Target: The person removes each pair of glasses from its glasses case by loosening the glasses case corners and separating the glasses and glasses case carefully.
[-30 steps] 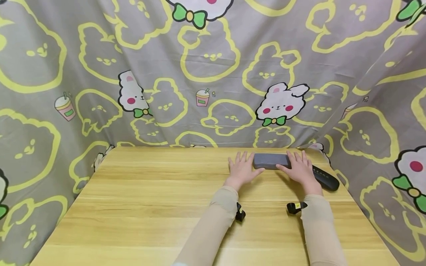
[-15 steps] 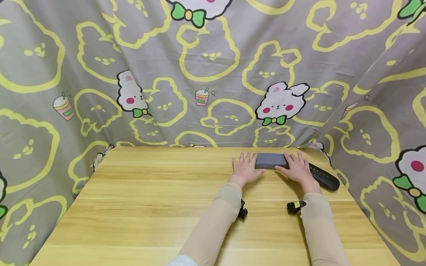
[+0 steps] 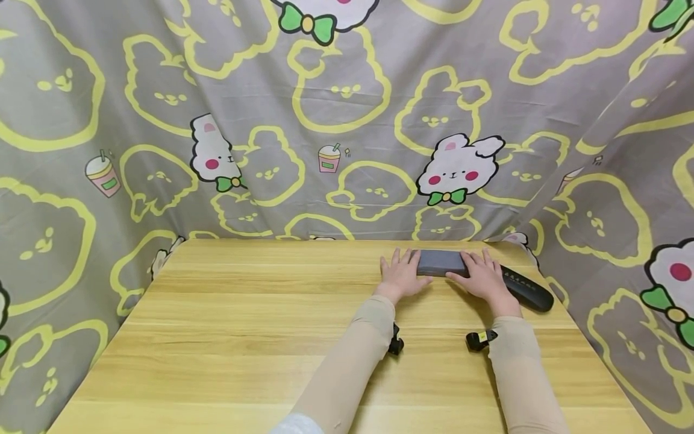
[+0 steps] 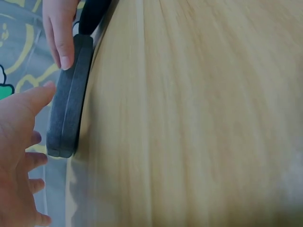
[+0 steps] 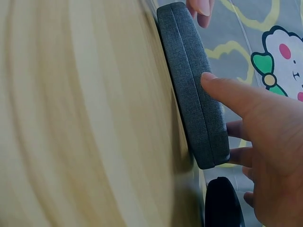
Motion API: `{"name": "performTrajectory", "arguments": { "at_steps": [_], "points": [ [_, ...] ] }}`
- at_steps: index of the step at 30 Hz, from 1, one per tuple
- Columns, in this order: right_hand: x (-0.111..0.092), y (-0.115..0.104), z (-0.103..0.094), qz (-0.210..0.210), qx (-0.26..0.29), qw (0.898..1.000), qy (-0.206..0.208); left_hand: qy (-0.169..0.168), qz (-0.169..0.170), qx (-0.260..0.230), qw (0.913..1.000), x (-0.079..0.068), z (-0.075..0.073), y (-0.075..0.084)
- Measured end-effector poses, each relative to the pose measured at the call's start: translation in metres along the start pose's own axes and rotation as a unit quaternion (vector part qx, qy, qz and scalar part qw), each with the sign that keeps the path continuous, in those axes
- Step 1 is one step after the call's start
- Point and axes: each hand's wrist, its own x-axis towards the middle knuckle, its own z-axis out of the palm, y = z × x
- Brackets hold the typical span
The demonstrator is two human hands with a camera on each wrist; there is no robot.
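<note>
A blue-grey fabric-covered glasses case (image 3: 441, 262) lies near the table's back edge, with a seam along its front. My left hand (image 3: 400, 277) is at its left end, fingers spread. In the left wrist view the left thumb (image 4: 40, 97) is beside the case's upper edge. My right hand (image 3: 482, 278) holds the right end. The right thumb (image 5: 222, 87) is on the front seam, with fingertips partly hidden behind the case. A long black object with a rounded end (image 3: 531, 293) and a row of light marks lies by my right hand, which hides part of it.
The wooden table (image 3: 244, 337) ends at a grey patterned curtain (image 3: 368, 120) behind it, with more curtain on both sides. A small black camera (image 3: 478, 340) sits at the right wrist and another (image 3: 396, 343) at the left.
My left hand has moved slightly right, its fingers now overlapping the case's left end. My right hand has shifted slightly left along the right end. The black object stays put.
</note>
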Motion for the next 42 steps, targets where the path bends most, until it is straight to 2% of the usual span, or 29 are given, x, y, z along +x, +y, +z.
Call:
{"name": "performTrajectory", "arguments": {
  "at_steps": [11,19,26,42],
  "points": [
    [-0.006,-0.018,0.005,-0.016,0.004,1.000,-0.002,-0.002,-0.013,-0.018,0.9998,-0.010,0.002,-0.011],
    [-0.011,-0.032,0.007,-0.026,0.002,1.000,-0.010,-0.003,-0.012,-0.038,0.9992,-0.024,-0.002,-0.022],
    [-0.013,-0.047,0.006,-0.038,0.001,0.999,-0.017,0.010,-0.009,-0.069,0.9975,-0.038,-0.004,-0.035],
    [-0.018,-0.074,0.007,-0.068,-0.009,0.998,-0.016,0.016,-0.009,-0.087,0.9960,-0.064,-0.012,-0.055]
  ]
}}
